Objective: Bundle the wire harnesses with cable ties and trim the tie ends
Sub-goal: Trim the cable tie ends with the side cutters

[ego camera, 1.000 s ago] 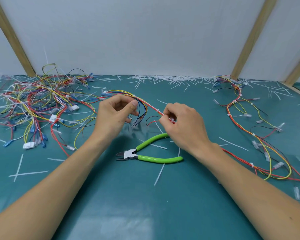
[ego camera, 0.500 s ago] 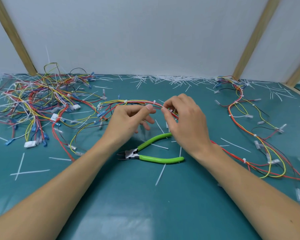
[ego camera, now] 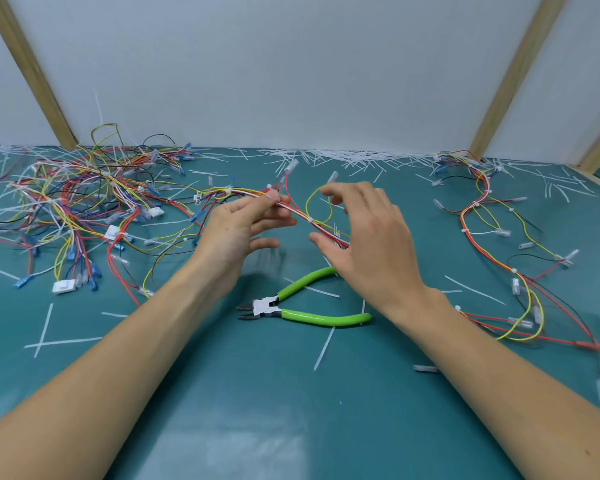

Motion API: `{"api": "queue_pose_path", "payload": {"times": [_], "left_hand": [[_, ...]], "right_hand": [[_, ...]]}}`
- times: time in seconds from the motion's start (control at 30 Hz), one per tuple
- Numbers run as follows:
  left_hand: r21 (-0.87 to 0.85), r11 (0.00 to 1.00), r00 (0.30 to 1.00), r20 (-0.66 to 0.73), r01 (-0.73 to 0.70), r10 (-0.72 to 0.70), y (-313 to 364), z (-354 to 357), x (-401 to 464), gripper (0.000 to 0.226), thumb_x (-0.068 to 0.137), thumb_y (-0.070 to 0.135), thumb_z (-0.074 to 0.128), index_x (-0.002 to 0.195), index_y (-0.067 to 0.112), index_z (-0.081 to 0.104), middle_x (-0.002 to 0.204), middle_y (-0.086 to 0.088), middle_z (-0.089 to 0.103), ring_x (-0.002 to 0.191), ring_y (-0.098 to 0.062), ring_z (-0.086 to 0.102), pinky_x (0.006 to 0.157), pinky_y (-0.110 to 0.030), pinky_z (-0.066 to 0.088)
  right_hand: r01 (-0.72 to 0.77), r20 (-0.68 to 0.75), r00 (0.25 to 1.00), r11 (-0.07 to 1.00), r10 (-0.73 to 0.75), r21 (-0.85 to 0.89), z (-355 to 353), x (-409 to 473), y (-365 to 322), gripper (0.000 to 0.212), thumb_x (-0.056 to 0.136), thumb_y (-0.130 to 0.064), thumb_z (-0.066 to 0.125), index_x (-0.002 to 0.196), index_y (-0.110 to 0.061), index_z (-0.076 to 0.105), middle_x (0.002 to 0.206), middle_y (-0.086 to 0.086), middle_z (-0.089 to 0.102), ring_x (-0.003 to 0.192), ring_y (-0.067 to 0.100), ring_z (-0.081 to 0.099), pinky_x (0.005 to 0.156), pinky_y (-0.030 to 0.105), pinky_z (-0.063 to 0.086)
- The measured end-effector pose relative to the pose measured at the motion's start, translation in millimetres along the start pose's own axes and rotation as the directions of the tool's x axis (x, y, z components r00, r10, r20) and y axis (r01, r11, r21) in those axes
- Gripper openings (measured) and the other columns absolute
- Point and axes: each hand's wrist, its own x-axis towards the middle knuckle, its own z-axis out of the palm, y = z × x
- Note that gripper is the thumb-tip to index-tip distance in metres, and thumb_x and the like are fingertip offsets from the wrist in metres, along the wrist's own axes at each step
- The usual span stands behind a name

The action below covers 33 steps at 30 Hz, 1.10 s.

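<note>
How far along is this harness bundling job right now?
Done: the harness at right already carries ties, and trimmed tie ends litter the back of the mat. In hand: the left hand pinches a partly tied harness, the right hand open beside it. Left: the tangled pile; the cutters lie idle.

Both bare forearms reach in from 7 and 5 o'clock. The left hand [ego camera: 238,226] pinches a thin red-and-white wire bundle [ego camera: 293,210] between thumb and fingers; the right hand [ego camera: 369,242] hovers at 3 o'clock, fingers spread, loosely curved.
</note>
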Motion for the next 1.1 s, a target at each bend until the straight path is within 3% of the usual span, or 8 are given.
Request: {"api": "queue_pose_path", "payload": {"times": [0.1, 0.2, 0.33, 0.5, 0.67, 0.77, 0.9, 1.1], "left_hand": [[-0.089, 0.996, 0.999, 0.040, -0.007, 0.011, 2.2, -6.8, 4.1, 0.020, 0.102, 0.029, 0.053, 0.094, 0.022, 0.071, 0.081, 0.006, 0.069, 0.090, -0.013, 0.073, 0.058, -0.020, 0.051], [-0.157, 0.988, 0.997, 0.076, 0.009, 0.003, 2.3, -9.1, 6.1, 0.020, 0.103, 0.029, 0.049, 0.095, 0.022, 0.066, 0.081, 0.007, 0.065, 0.088, -0.011, 0.072, 0.058, -0.021, 0.051], [-0.132, 0.991, 0.997, 0.082, 0.018, -0.007, 0.0, -8.9, 7.2, 0.023, 0.105, 0.033, 0.047, 0.093, 0.022, 0.064, 0.082, 0.007, 0.063, 0.084, -0.011, 0.071, 0.056, -0.020, 0.051], [-0.015, 0.999, 0.997, 0.057, 0.043, -0.042, -1.4, -9.0, 6.4, 0.030, 0.104, 0.040, 0.049, 0.096, 0.020, 0.070, 0.084, 0.003, 0.070, 0.076, -0.014, 0.073, 0.051, -0.022, 0.049], [0.201, 0.978, 0.994, 0.106, -0.055, 0.034, -8.8, 0.6, 1.9, 0.031, 0.099, 0.042, 0.061, 0.079, 0.023, 0.076, 0.082, -0.002, 0.074, 0.062, -0.015, 0.067, 0.046, -0.022, 0.043], [0.196, 0.977, 0.991, 0.113, -0.087, 0.066, -8.9, 3.1, 0.2, 0.028, 0.098, 0.039, 0.063, 0.079, 0.023, 0.077, 0.083, -0.001, 0.073, 0.064, -0.015, 0.067, 0.047, -0.022, 0.044], [0.194, 0.975, 0.990, 0.113, -0.111, 0.090, -7.9, 1.8, -0.2, 0.023, 0.097, 0.031, 0.065, 0.090, 0.010, 0.073, 0.079, 0.002, 0.069, 0.067, -0.015, 0.067, 0.049, -0.022, 0.045], [0.100, 0.987, 0.992, 0.014, -0.129, 0.128, -2.8, -0.8, 2.0, 0.017, 0.099, 0.028, 0.063, 0.085, 0.018, 0.065, 0.077, 0.005, 0.069, 0.071, -0.014, 0.073, 0.048, -0.021, 0.048]], "right_hand": [[-0.074, 0.004, 0.997, 0.996, 0.074, 0.057, -0.9, 1.3, 5.8, 0.037, 0.081, -0.032, 0.081, 0.113, -0.023, 0.063, 0.102, -0.009, 0.062, 0.093, 0.015, 0.055, 0.085, 0.043, 0.046], [-0.093, 0.015, 0.996, 0.991, 0.092, 0.093, -1.8, 1.3, 8.7, 0.019, 0.084, -0.037, 0.079, 0.090, -0.026, 0.066, 0.082, -0.014, 0.062, 0.076, 0.009, 0.049, 0.076, 0.040, 0.045], [-0.062, 0.099, 0.994, 0.968, 0.039, 0.243, -0.4, -2.9, 4.8, 0.019, 0.086, -0.033, 0.070, 0.072, -0.023, 0.063, 0.066, -0.011, 0.061, 0.065, 0.013, 0.056, 0.069, 0.039, 0.048], [-0.052, 0.091, 0.996, 0.944, 0.023, 0.326, 3.6, -3.8, 4.9, 0.010, 0.086, -0.022, 0.061, 0.077, -0.018, 0.066, 0.068, -0.010, 0.061, 0.069, 0.013, 0.058, 0.072, 0.038, 0.047], [-0.027, 0.069, 0.998, 0.956, 0.007, 0.294, 4.1, -2.8, 8.1, 0.009, 0.090, -0.019, 0.064, 0.083, -0.017, 0.069, 0.072, -0.007, 0.062, 0.070, 0.017, 0.057, 0.069, 0.043, 0.049], [0.034, 0.051, 0.998, 0.970, -0.048, 0.241, 2.9, -1.6, 6.9, 0.007, 0.093, -0.018, 0.067, 0.088, -0.017, 0.072, 0.076, -0.007, 0.063, 0.069, 0.018, 0.057, 0.068, 0.044, 0.050], [0.056, 0.055, 0.996, 0.976, -0.069, 0.209, 1.8, -1.4, 4.2, 0.006, 0.094, -0.020, 0.070, 0.095, -0.020, 0.075, 0.080, -0.010, 0.061, 0.071, 0.017, 0.058, 0.070, 0.044, 0.050], [-0.050, 0.108, 0.994, 0.973, 0.026, 0.227, 0.2, -0.9, 5.8, 0.027, 0.088, -0.037, 0.075, 0.113, -0.028, 0.071, 0.095, -0.015, 0.065, 0.076, 0.009, 0.063, 0.078, 0.037, 0.054]]}}
